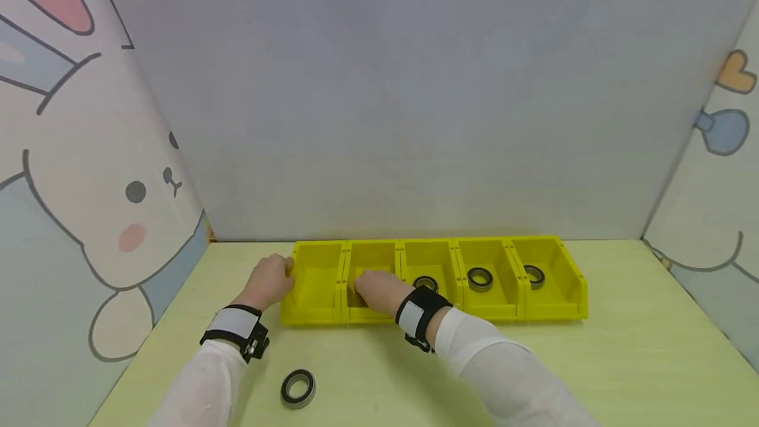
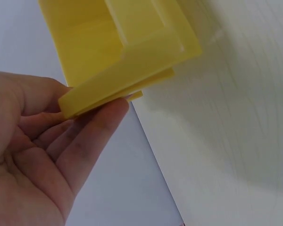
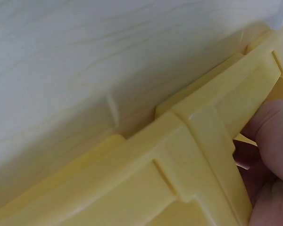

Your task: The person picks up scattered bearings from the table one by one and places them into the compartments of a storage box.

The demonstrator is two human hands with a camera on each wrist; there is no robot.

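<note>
Five yellow bins (image 1: 317, 316) stand joined in a row on the table. My left hand (image 1: 270, 281) grips the outer side wall of the leftmost bin, its thumb and fingers on either side of the yellow edge (image 2: 127, 92) in the left wrist view. My right hand (image 1: 379, 290) reaches into the second bin from the left with curled fingers. In the right wrist view that hand (image 3: 276, 146) is partly behind the yellow divider (image 3: 212, 150); I cannot tell whether it holds anything. A ring-shaped ball bearing (image 1: 298, 389) lies on the table before the bins.
Ball bearings lie in the three bins to the right: one in the middle bin (image 1: 425, 284), partly behind my right wrist, one in the fourth bin (image 1: 479, 279), and one in the rightmost bin (image 1: 535, 276). A grey wall (image 1: 415, 117) rises behind the row, with printed side panels (image 1: 136, 229).
</note>
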